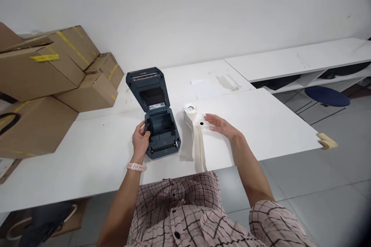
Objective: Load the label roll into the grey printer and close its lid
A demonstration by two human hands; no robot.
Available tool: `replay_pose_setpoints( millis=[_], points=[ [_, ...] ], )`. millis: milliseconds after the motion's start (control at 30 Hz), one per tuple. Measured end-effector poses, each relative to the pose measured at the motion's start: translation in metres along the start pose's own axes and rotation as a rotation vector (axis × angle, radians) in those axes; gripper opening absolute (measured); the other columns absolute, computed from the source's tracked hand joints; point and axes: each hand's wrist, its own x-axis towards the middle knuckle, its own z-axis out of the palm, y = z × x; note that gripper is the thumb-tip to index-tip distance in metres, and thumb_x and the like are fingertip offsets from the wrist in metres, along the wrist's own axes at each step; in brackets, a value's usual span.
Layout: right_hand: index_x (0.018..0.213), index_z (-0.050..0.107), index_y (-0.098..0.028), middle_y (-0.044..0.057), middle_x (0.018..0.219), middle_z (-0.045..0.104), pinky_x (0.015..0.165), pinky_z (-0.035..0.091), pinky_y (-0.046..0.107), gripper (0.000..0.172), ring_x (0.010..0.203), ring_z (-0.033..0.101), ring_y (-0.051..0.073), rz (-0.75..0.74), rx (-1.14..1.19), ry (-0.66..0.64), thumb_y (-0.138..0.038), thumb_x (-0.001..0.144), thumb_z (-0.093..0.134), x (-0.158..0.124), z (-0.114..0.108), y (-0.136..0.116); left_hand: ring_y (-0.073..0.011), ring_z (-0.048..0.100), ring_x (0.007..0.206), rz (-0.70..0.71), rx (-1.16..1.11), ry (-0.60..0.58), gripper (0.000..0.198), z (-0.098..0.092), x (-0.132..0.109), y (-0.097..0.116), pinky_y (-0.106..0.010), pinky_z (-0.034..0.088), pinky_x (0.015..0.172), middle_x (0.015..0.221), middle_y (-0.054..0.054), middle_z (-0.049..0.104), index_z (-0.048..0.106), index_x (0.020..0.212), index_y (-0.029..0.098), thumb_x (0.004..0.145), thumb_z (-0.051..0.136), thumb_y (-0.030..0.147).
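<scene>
A dark blue-grey label printer (162, 139) stands on the white table with its lid (149, 90) raised and its inner bay bare. My left hand (140, 141) grips the printer's left edge, thumb and fingers curled over the side wall by the bay. Right of the printer sits a roll of white labels (190, 112), with loose strips (199, 148) trailing to the table's front edge. My right hand (218, 124) hovers or rests just right of the roll, fingers stretched out and holding nothing. Between that hand and the strips lies a small black round spot (201, 123).
Cardboard boxes (37, 123) with yellow tape are piled at the left of the white table (98, 162). Farther back lies a white sheet (204, 88). A yellowish guard (327, 141) caps the right corner. Beyond it stand a blue stool (327, 96) and a shelved bench (301, 60).
</scene>
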Motion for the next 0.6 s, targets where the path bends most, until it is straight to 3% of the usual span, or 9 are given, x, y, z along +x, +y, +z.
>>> replay_pose_setpoints(
  millis=[133, 233, 300, 433, 500, 600],
  points=[
    [0.142, 0.053, -0.031, 0.009, 0.160, 0.042, 0.124, 0.030, 0.049, 0.072, 0.149, 0.037, 0.028, -0.001, -0.018, 0.128, -0.044, 0.076, 0.080, 0.011, -0.010, -0.014, -0.0245, 0.069, 0.113, -0.050, 0.014, 0.000, 0.074, -0.001, 0.000, -0.002, -0.047, 0.052, 0.104, 0.123, -0.014, 0.073, 0.045, 0.150, 0.018, 0.078, 0.063, 0.016],
    [0.145, 0.050, -0.030, 0.008, 0.165, 0.034, 0.124, 0.027, 0.049, 0.081, 0.155, 0.025, 0.028, -0.002, -0.128, 0.032, -0.035, 0.071, 0.083, 0.041, -0.006, -0.039, -0.0245, 0.069, 0.115, -0.046, 0.019, -0.007, 0.075, -0.001, 0.000, -0.002, -0.046, 0.053, 0.103, 0.127, -0.013, 0.072, 0.043, 0.152, 0.018, 0.079, 0.063, 0.016],
    [0.147, 0.047, -0.029, 0.008, 0.165, 0.033, 0.123, 0.029, 0.048, 0.088, 0.155, 0.024, 0.029, 0.018, -0.198, -0.073, -0.029, 0.067, 0.085, 0.066, 0.002, -0.051, -0.0246, 0.068, 0.116, -0.040, 0.036, -0.006, 0.075, -0.001, 0.000, -0.002, -0.045, 0.053, 0.103, 0.127, -0.013, 0.072, 0.042, 0.152, 0.018, 0.080, 0.062, 0.015],
    [0.138, 0.053, -0.022, 0.014, 0.150, 0.053, 0.115, 0.038, 0.050, 0.084, 0.137, 0.049, 0.032, 0.121, -0.217, -0.184, -0.023, 0.061, 0.086, 0.104, 0.022, -0.051, -0.0236, 0.068, 0.119, -0.036, 0.087, -0.007, 0.074, 0.000, -0.001, -0.004, -0.044, 0.052, 0.105, 0.131, -0.014, 0.070, 0.039, 0.154, 0.018, 0.083, 0.059, 0.015],
    [0.130, 0.057, -0.019, 0.015, 0.138, 0.062, 0.108, 0.043, 0.051, 0.076, 0.124, 0.058, 0.032, 0.135, -0.183, -0.141, -0.025, 0.060, 0.086, 0.113, 0.030, -0.048, -0.0232, 0.067, 0.121, -0.033, 0.115, -0.018, 0.075, -0.001, 0.000, -0.005, -0.044, 0.051, 0.107, 0.134, -0.014, 0.068, 0.035, 0.156, 0.019, 0.084, 0.059, 0.016],
    [0.125, 0.058, -0.018, 0.013, 0.129, 0.066, 0.103, 0.046, 0.046, 0.070, 0.115, 0.061, 0.029, 0.013, -0.094, -0.059, -0.029, 0.061, 0.086, 0.117, 0.040, -0.061, -0.0234, 0.065, 0.124, -0.036, 0.113, -0.047, 0.079, -0.004, 0.002, -0.007, -0.043, 0.050, 0.108, 0.138, -0.014, 0.065, 0.031, 0.158, 0.019, 0.085, 0.060, 0.016]
  ],
)
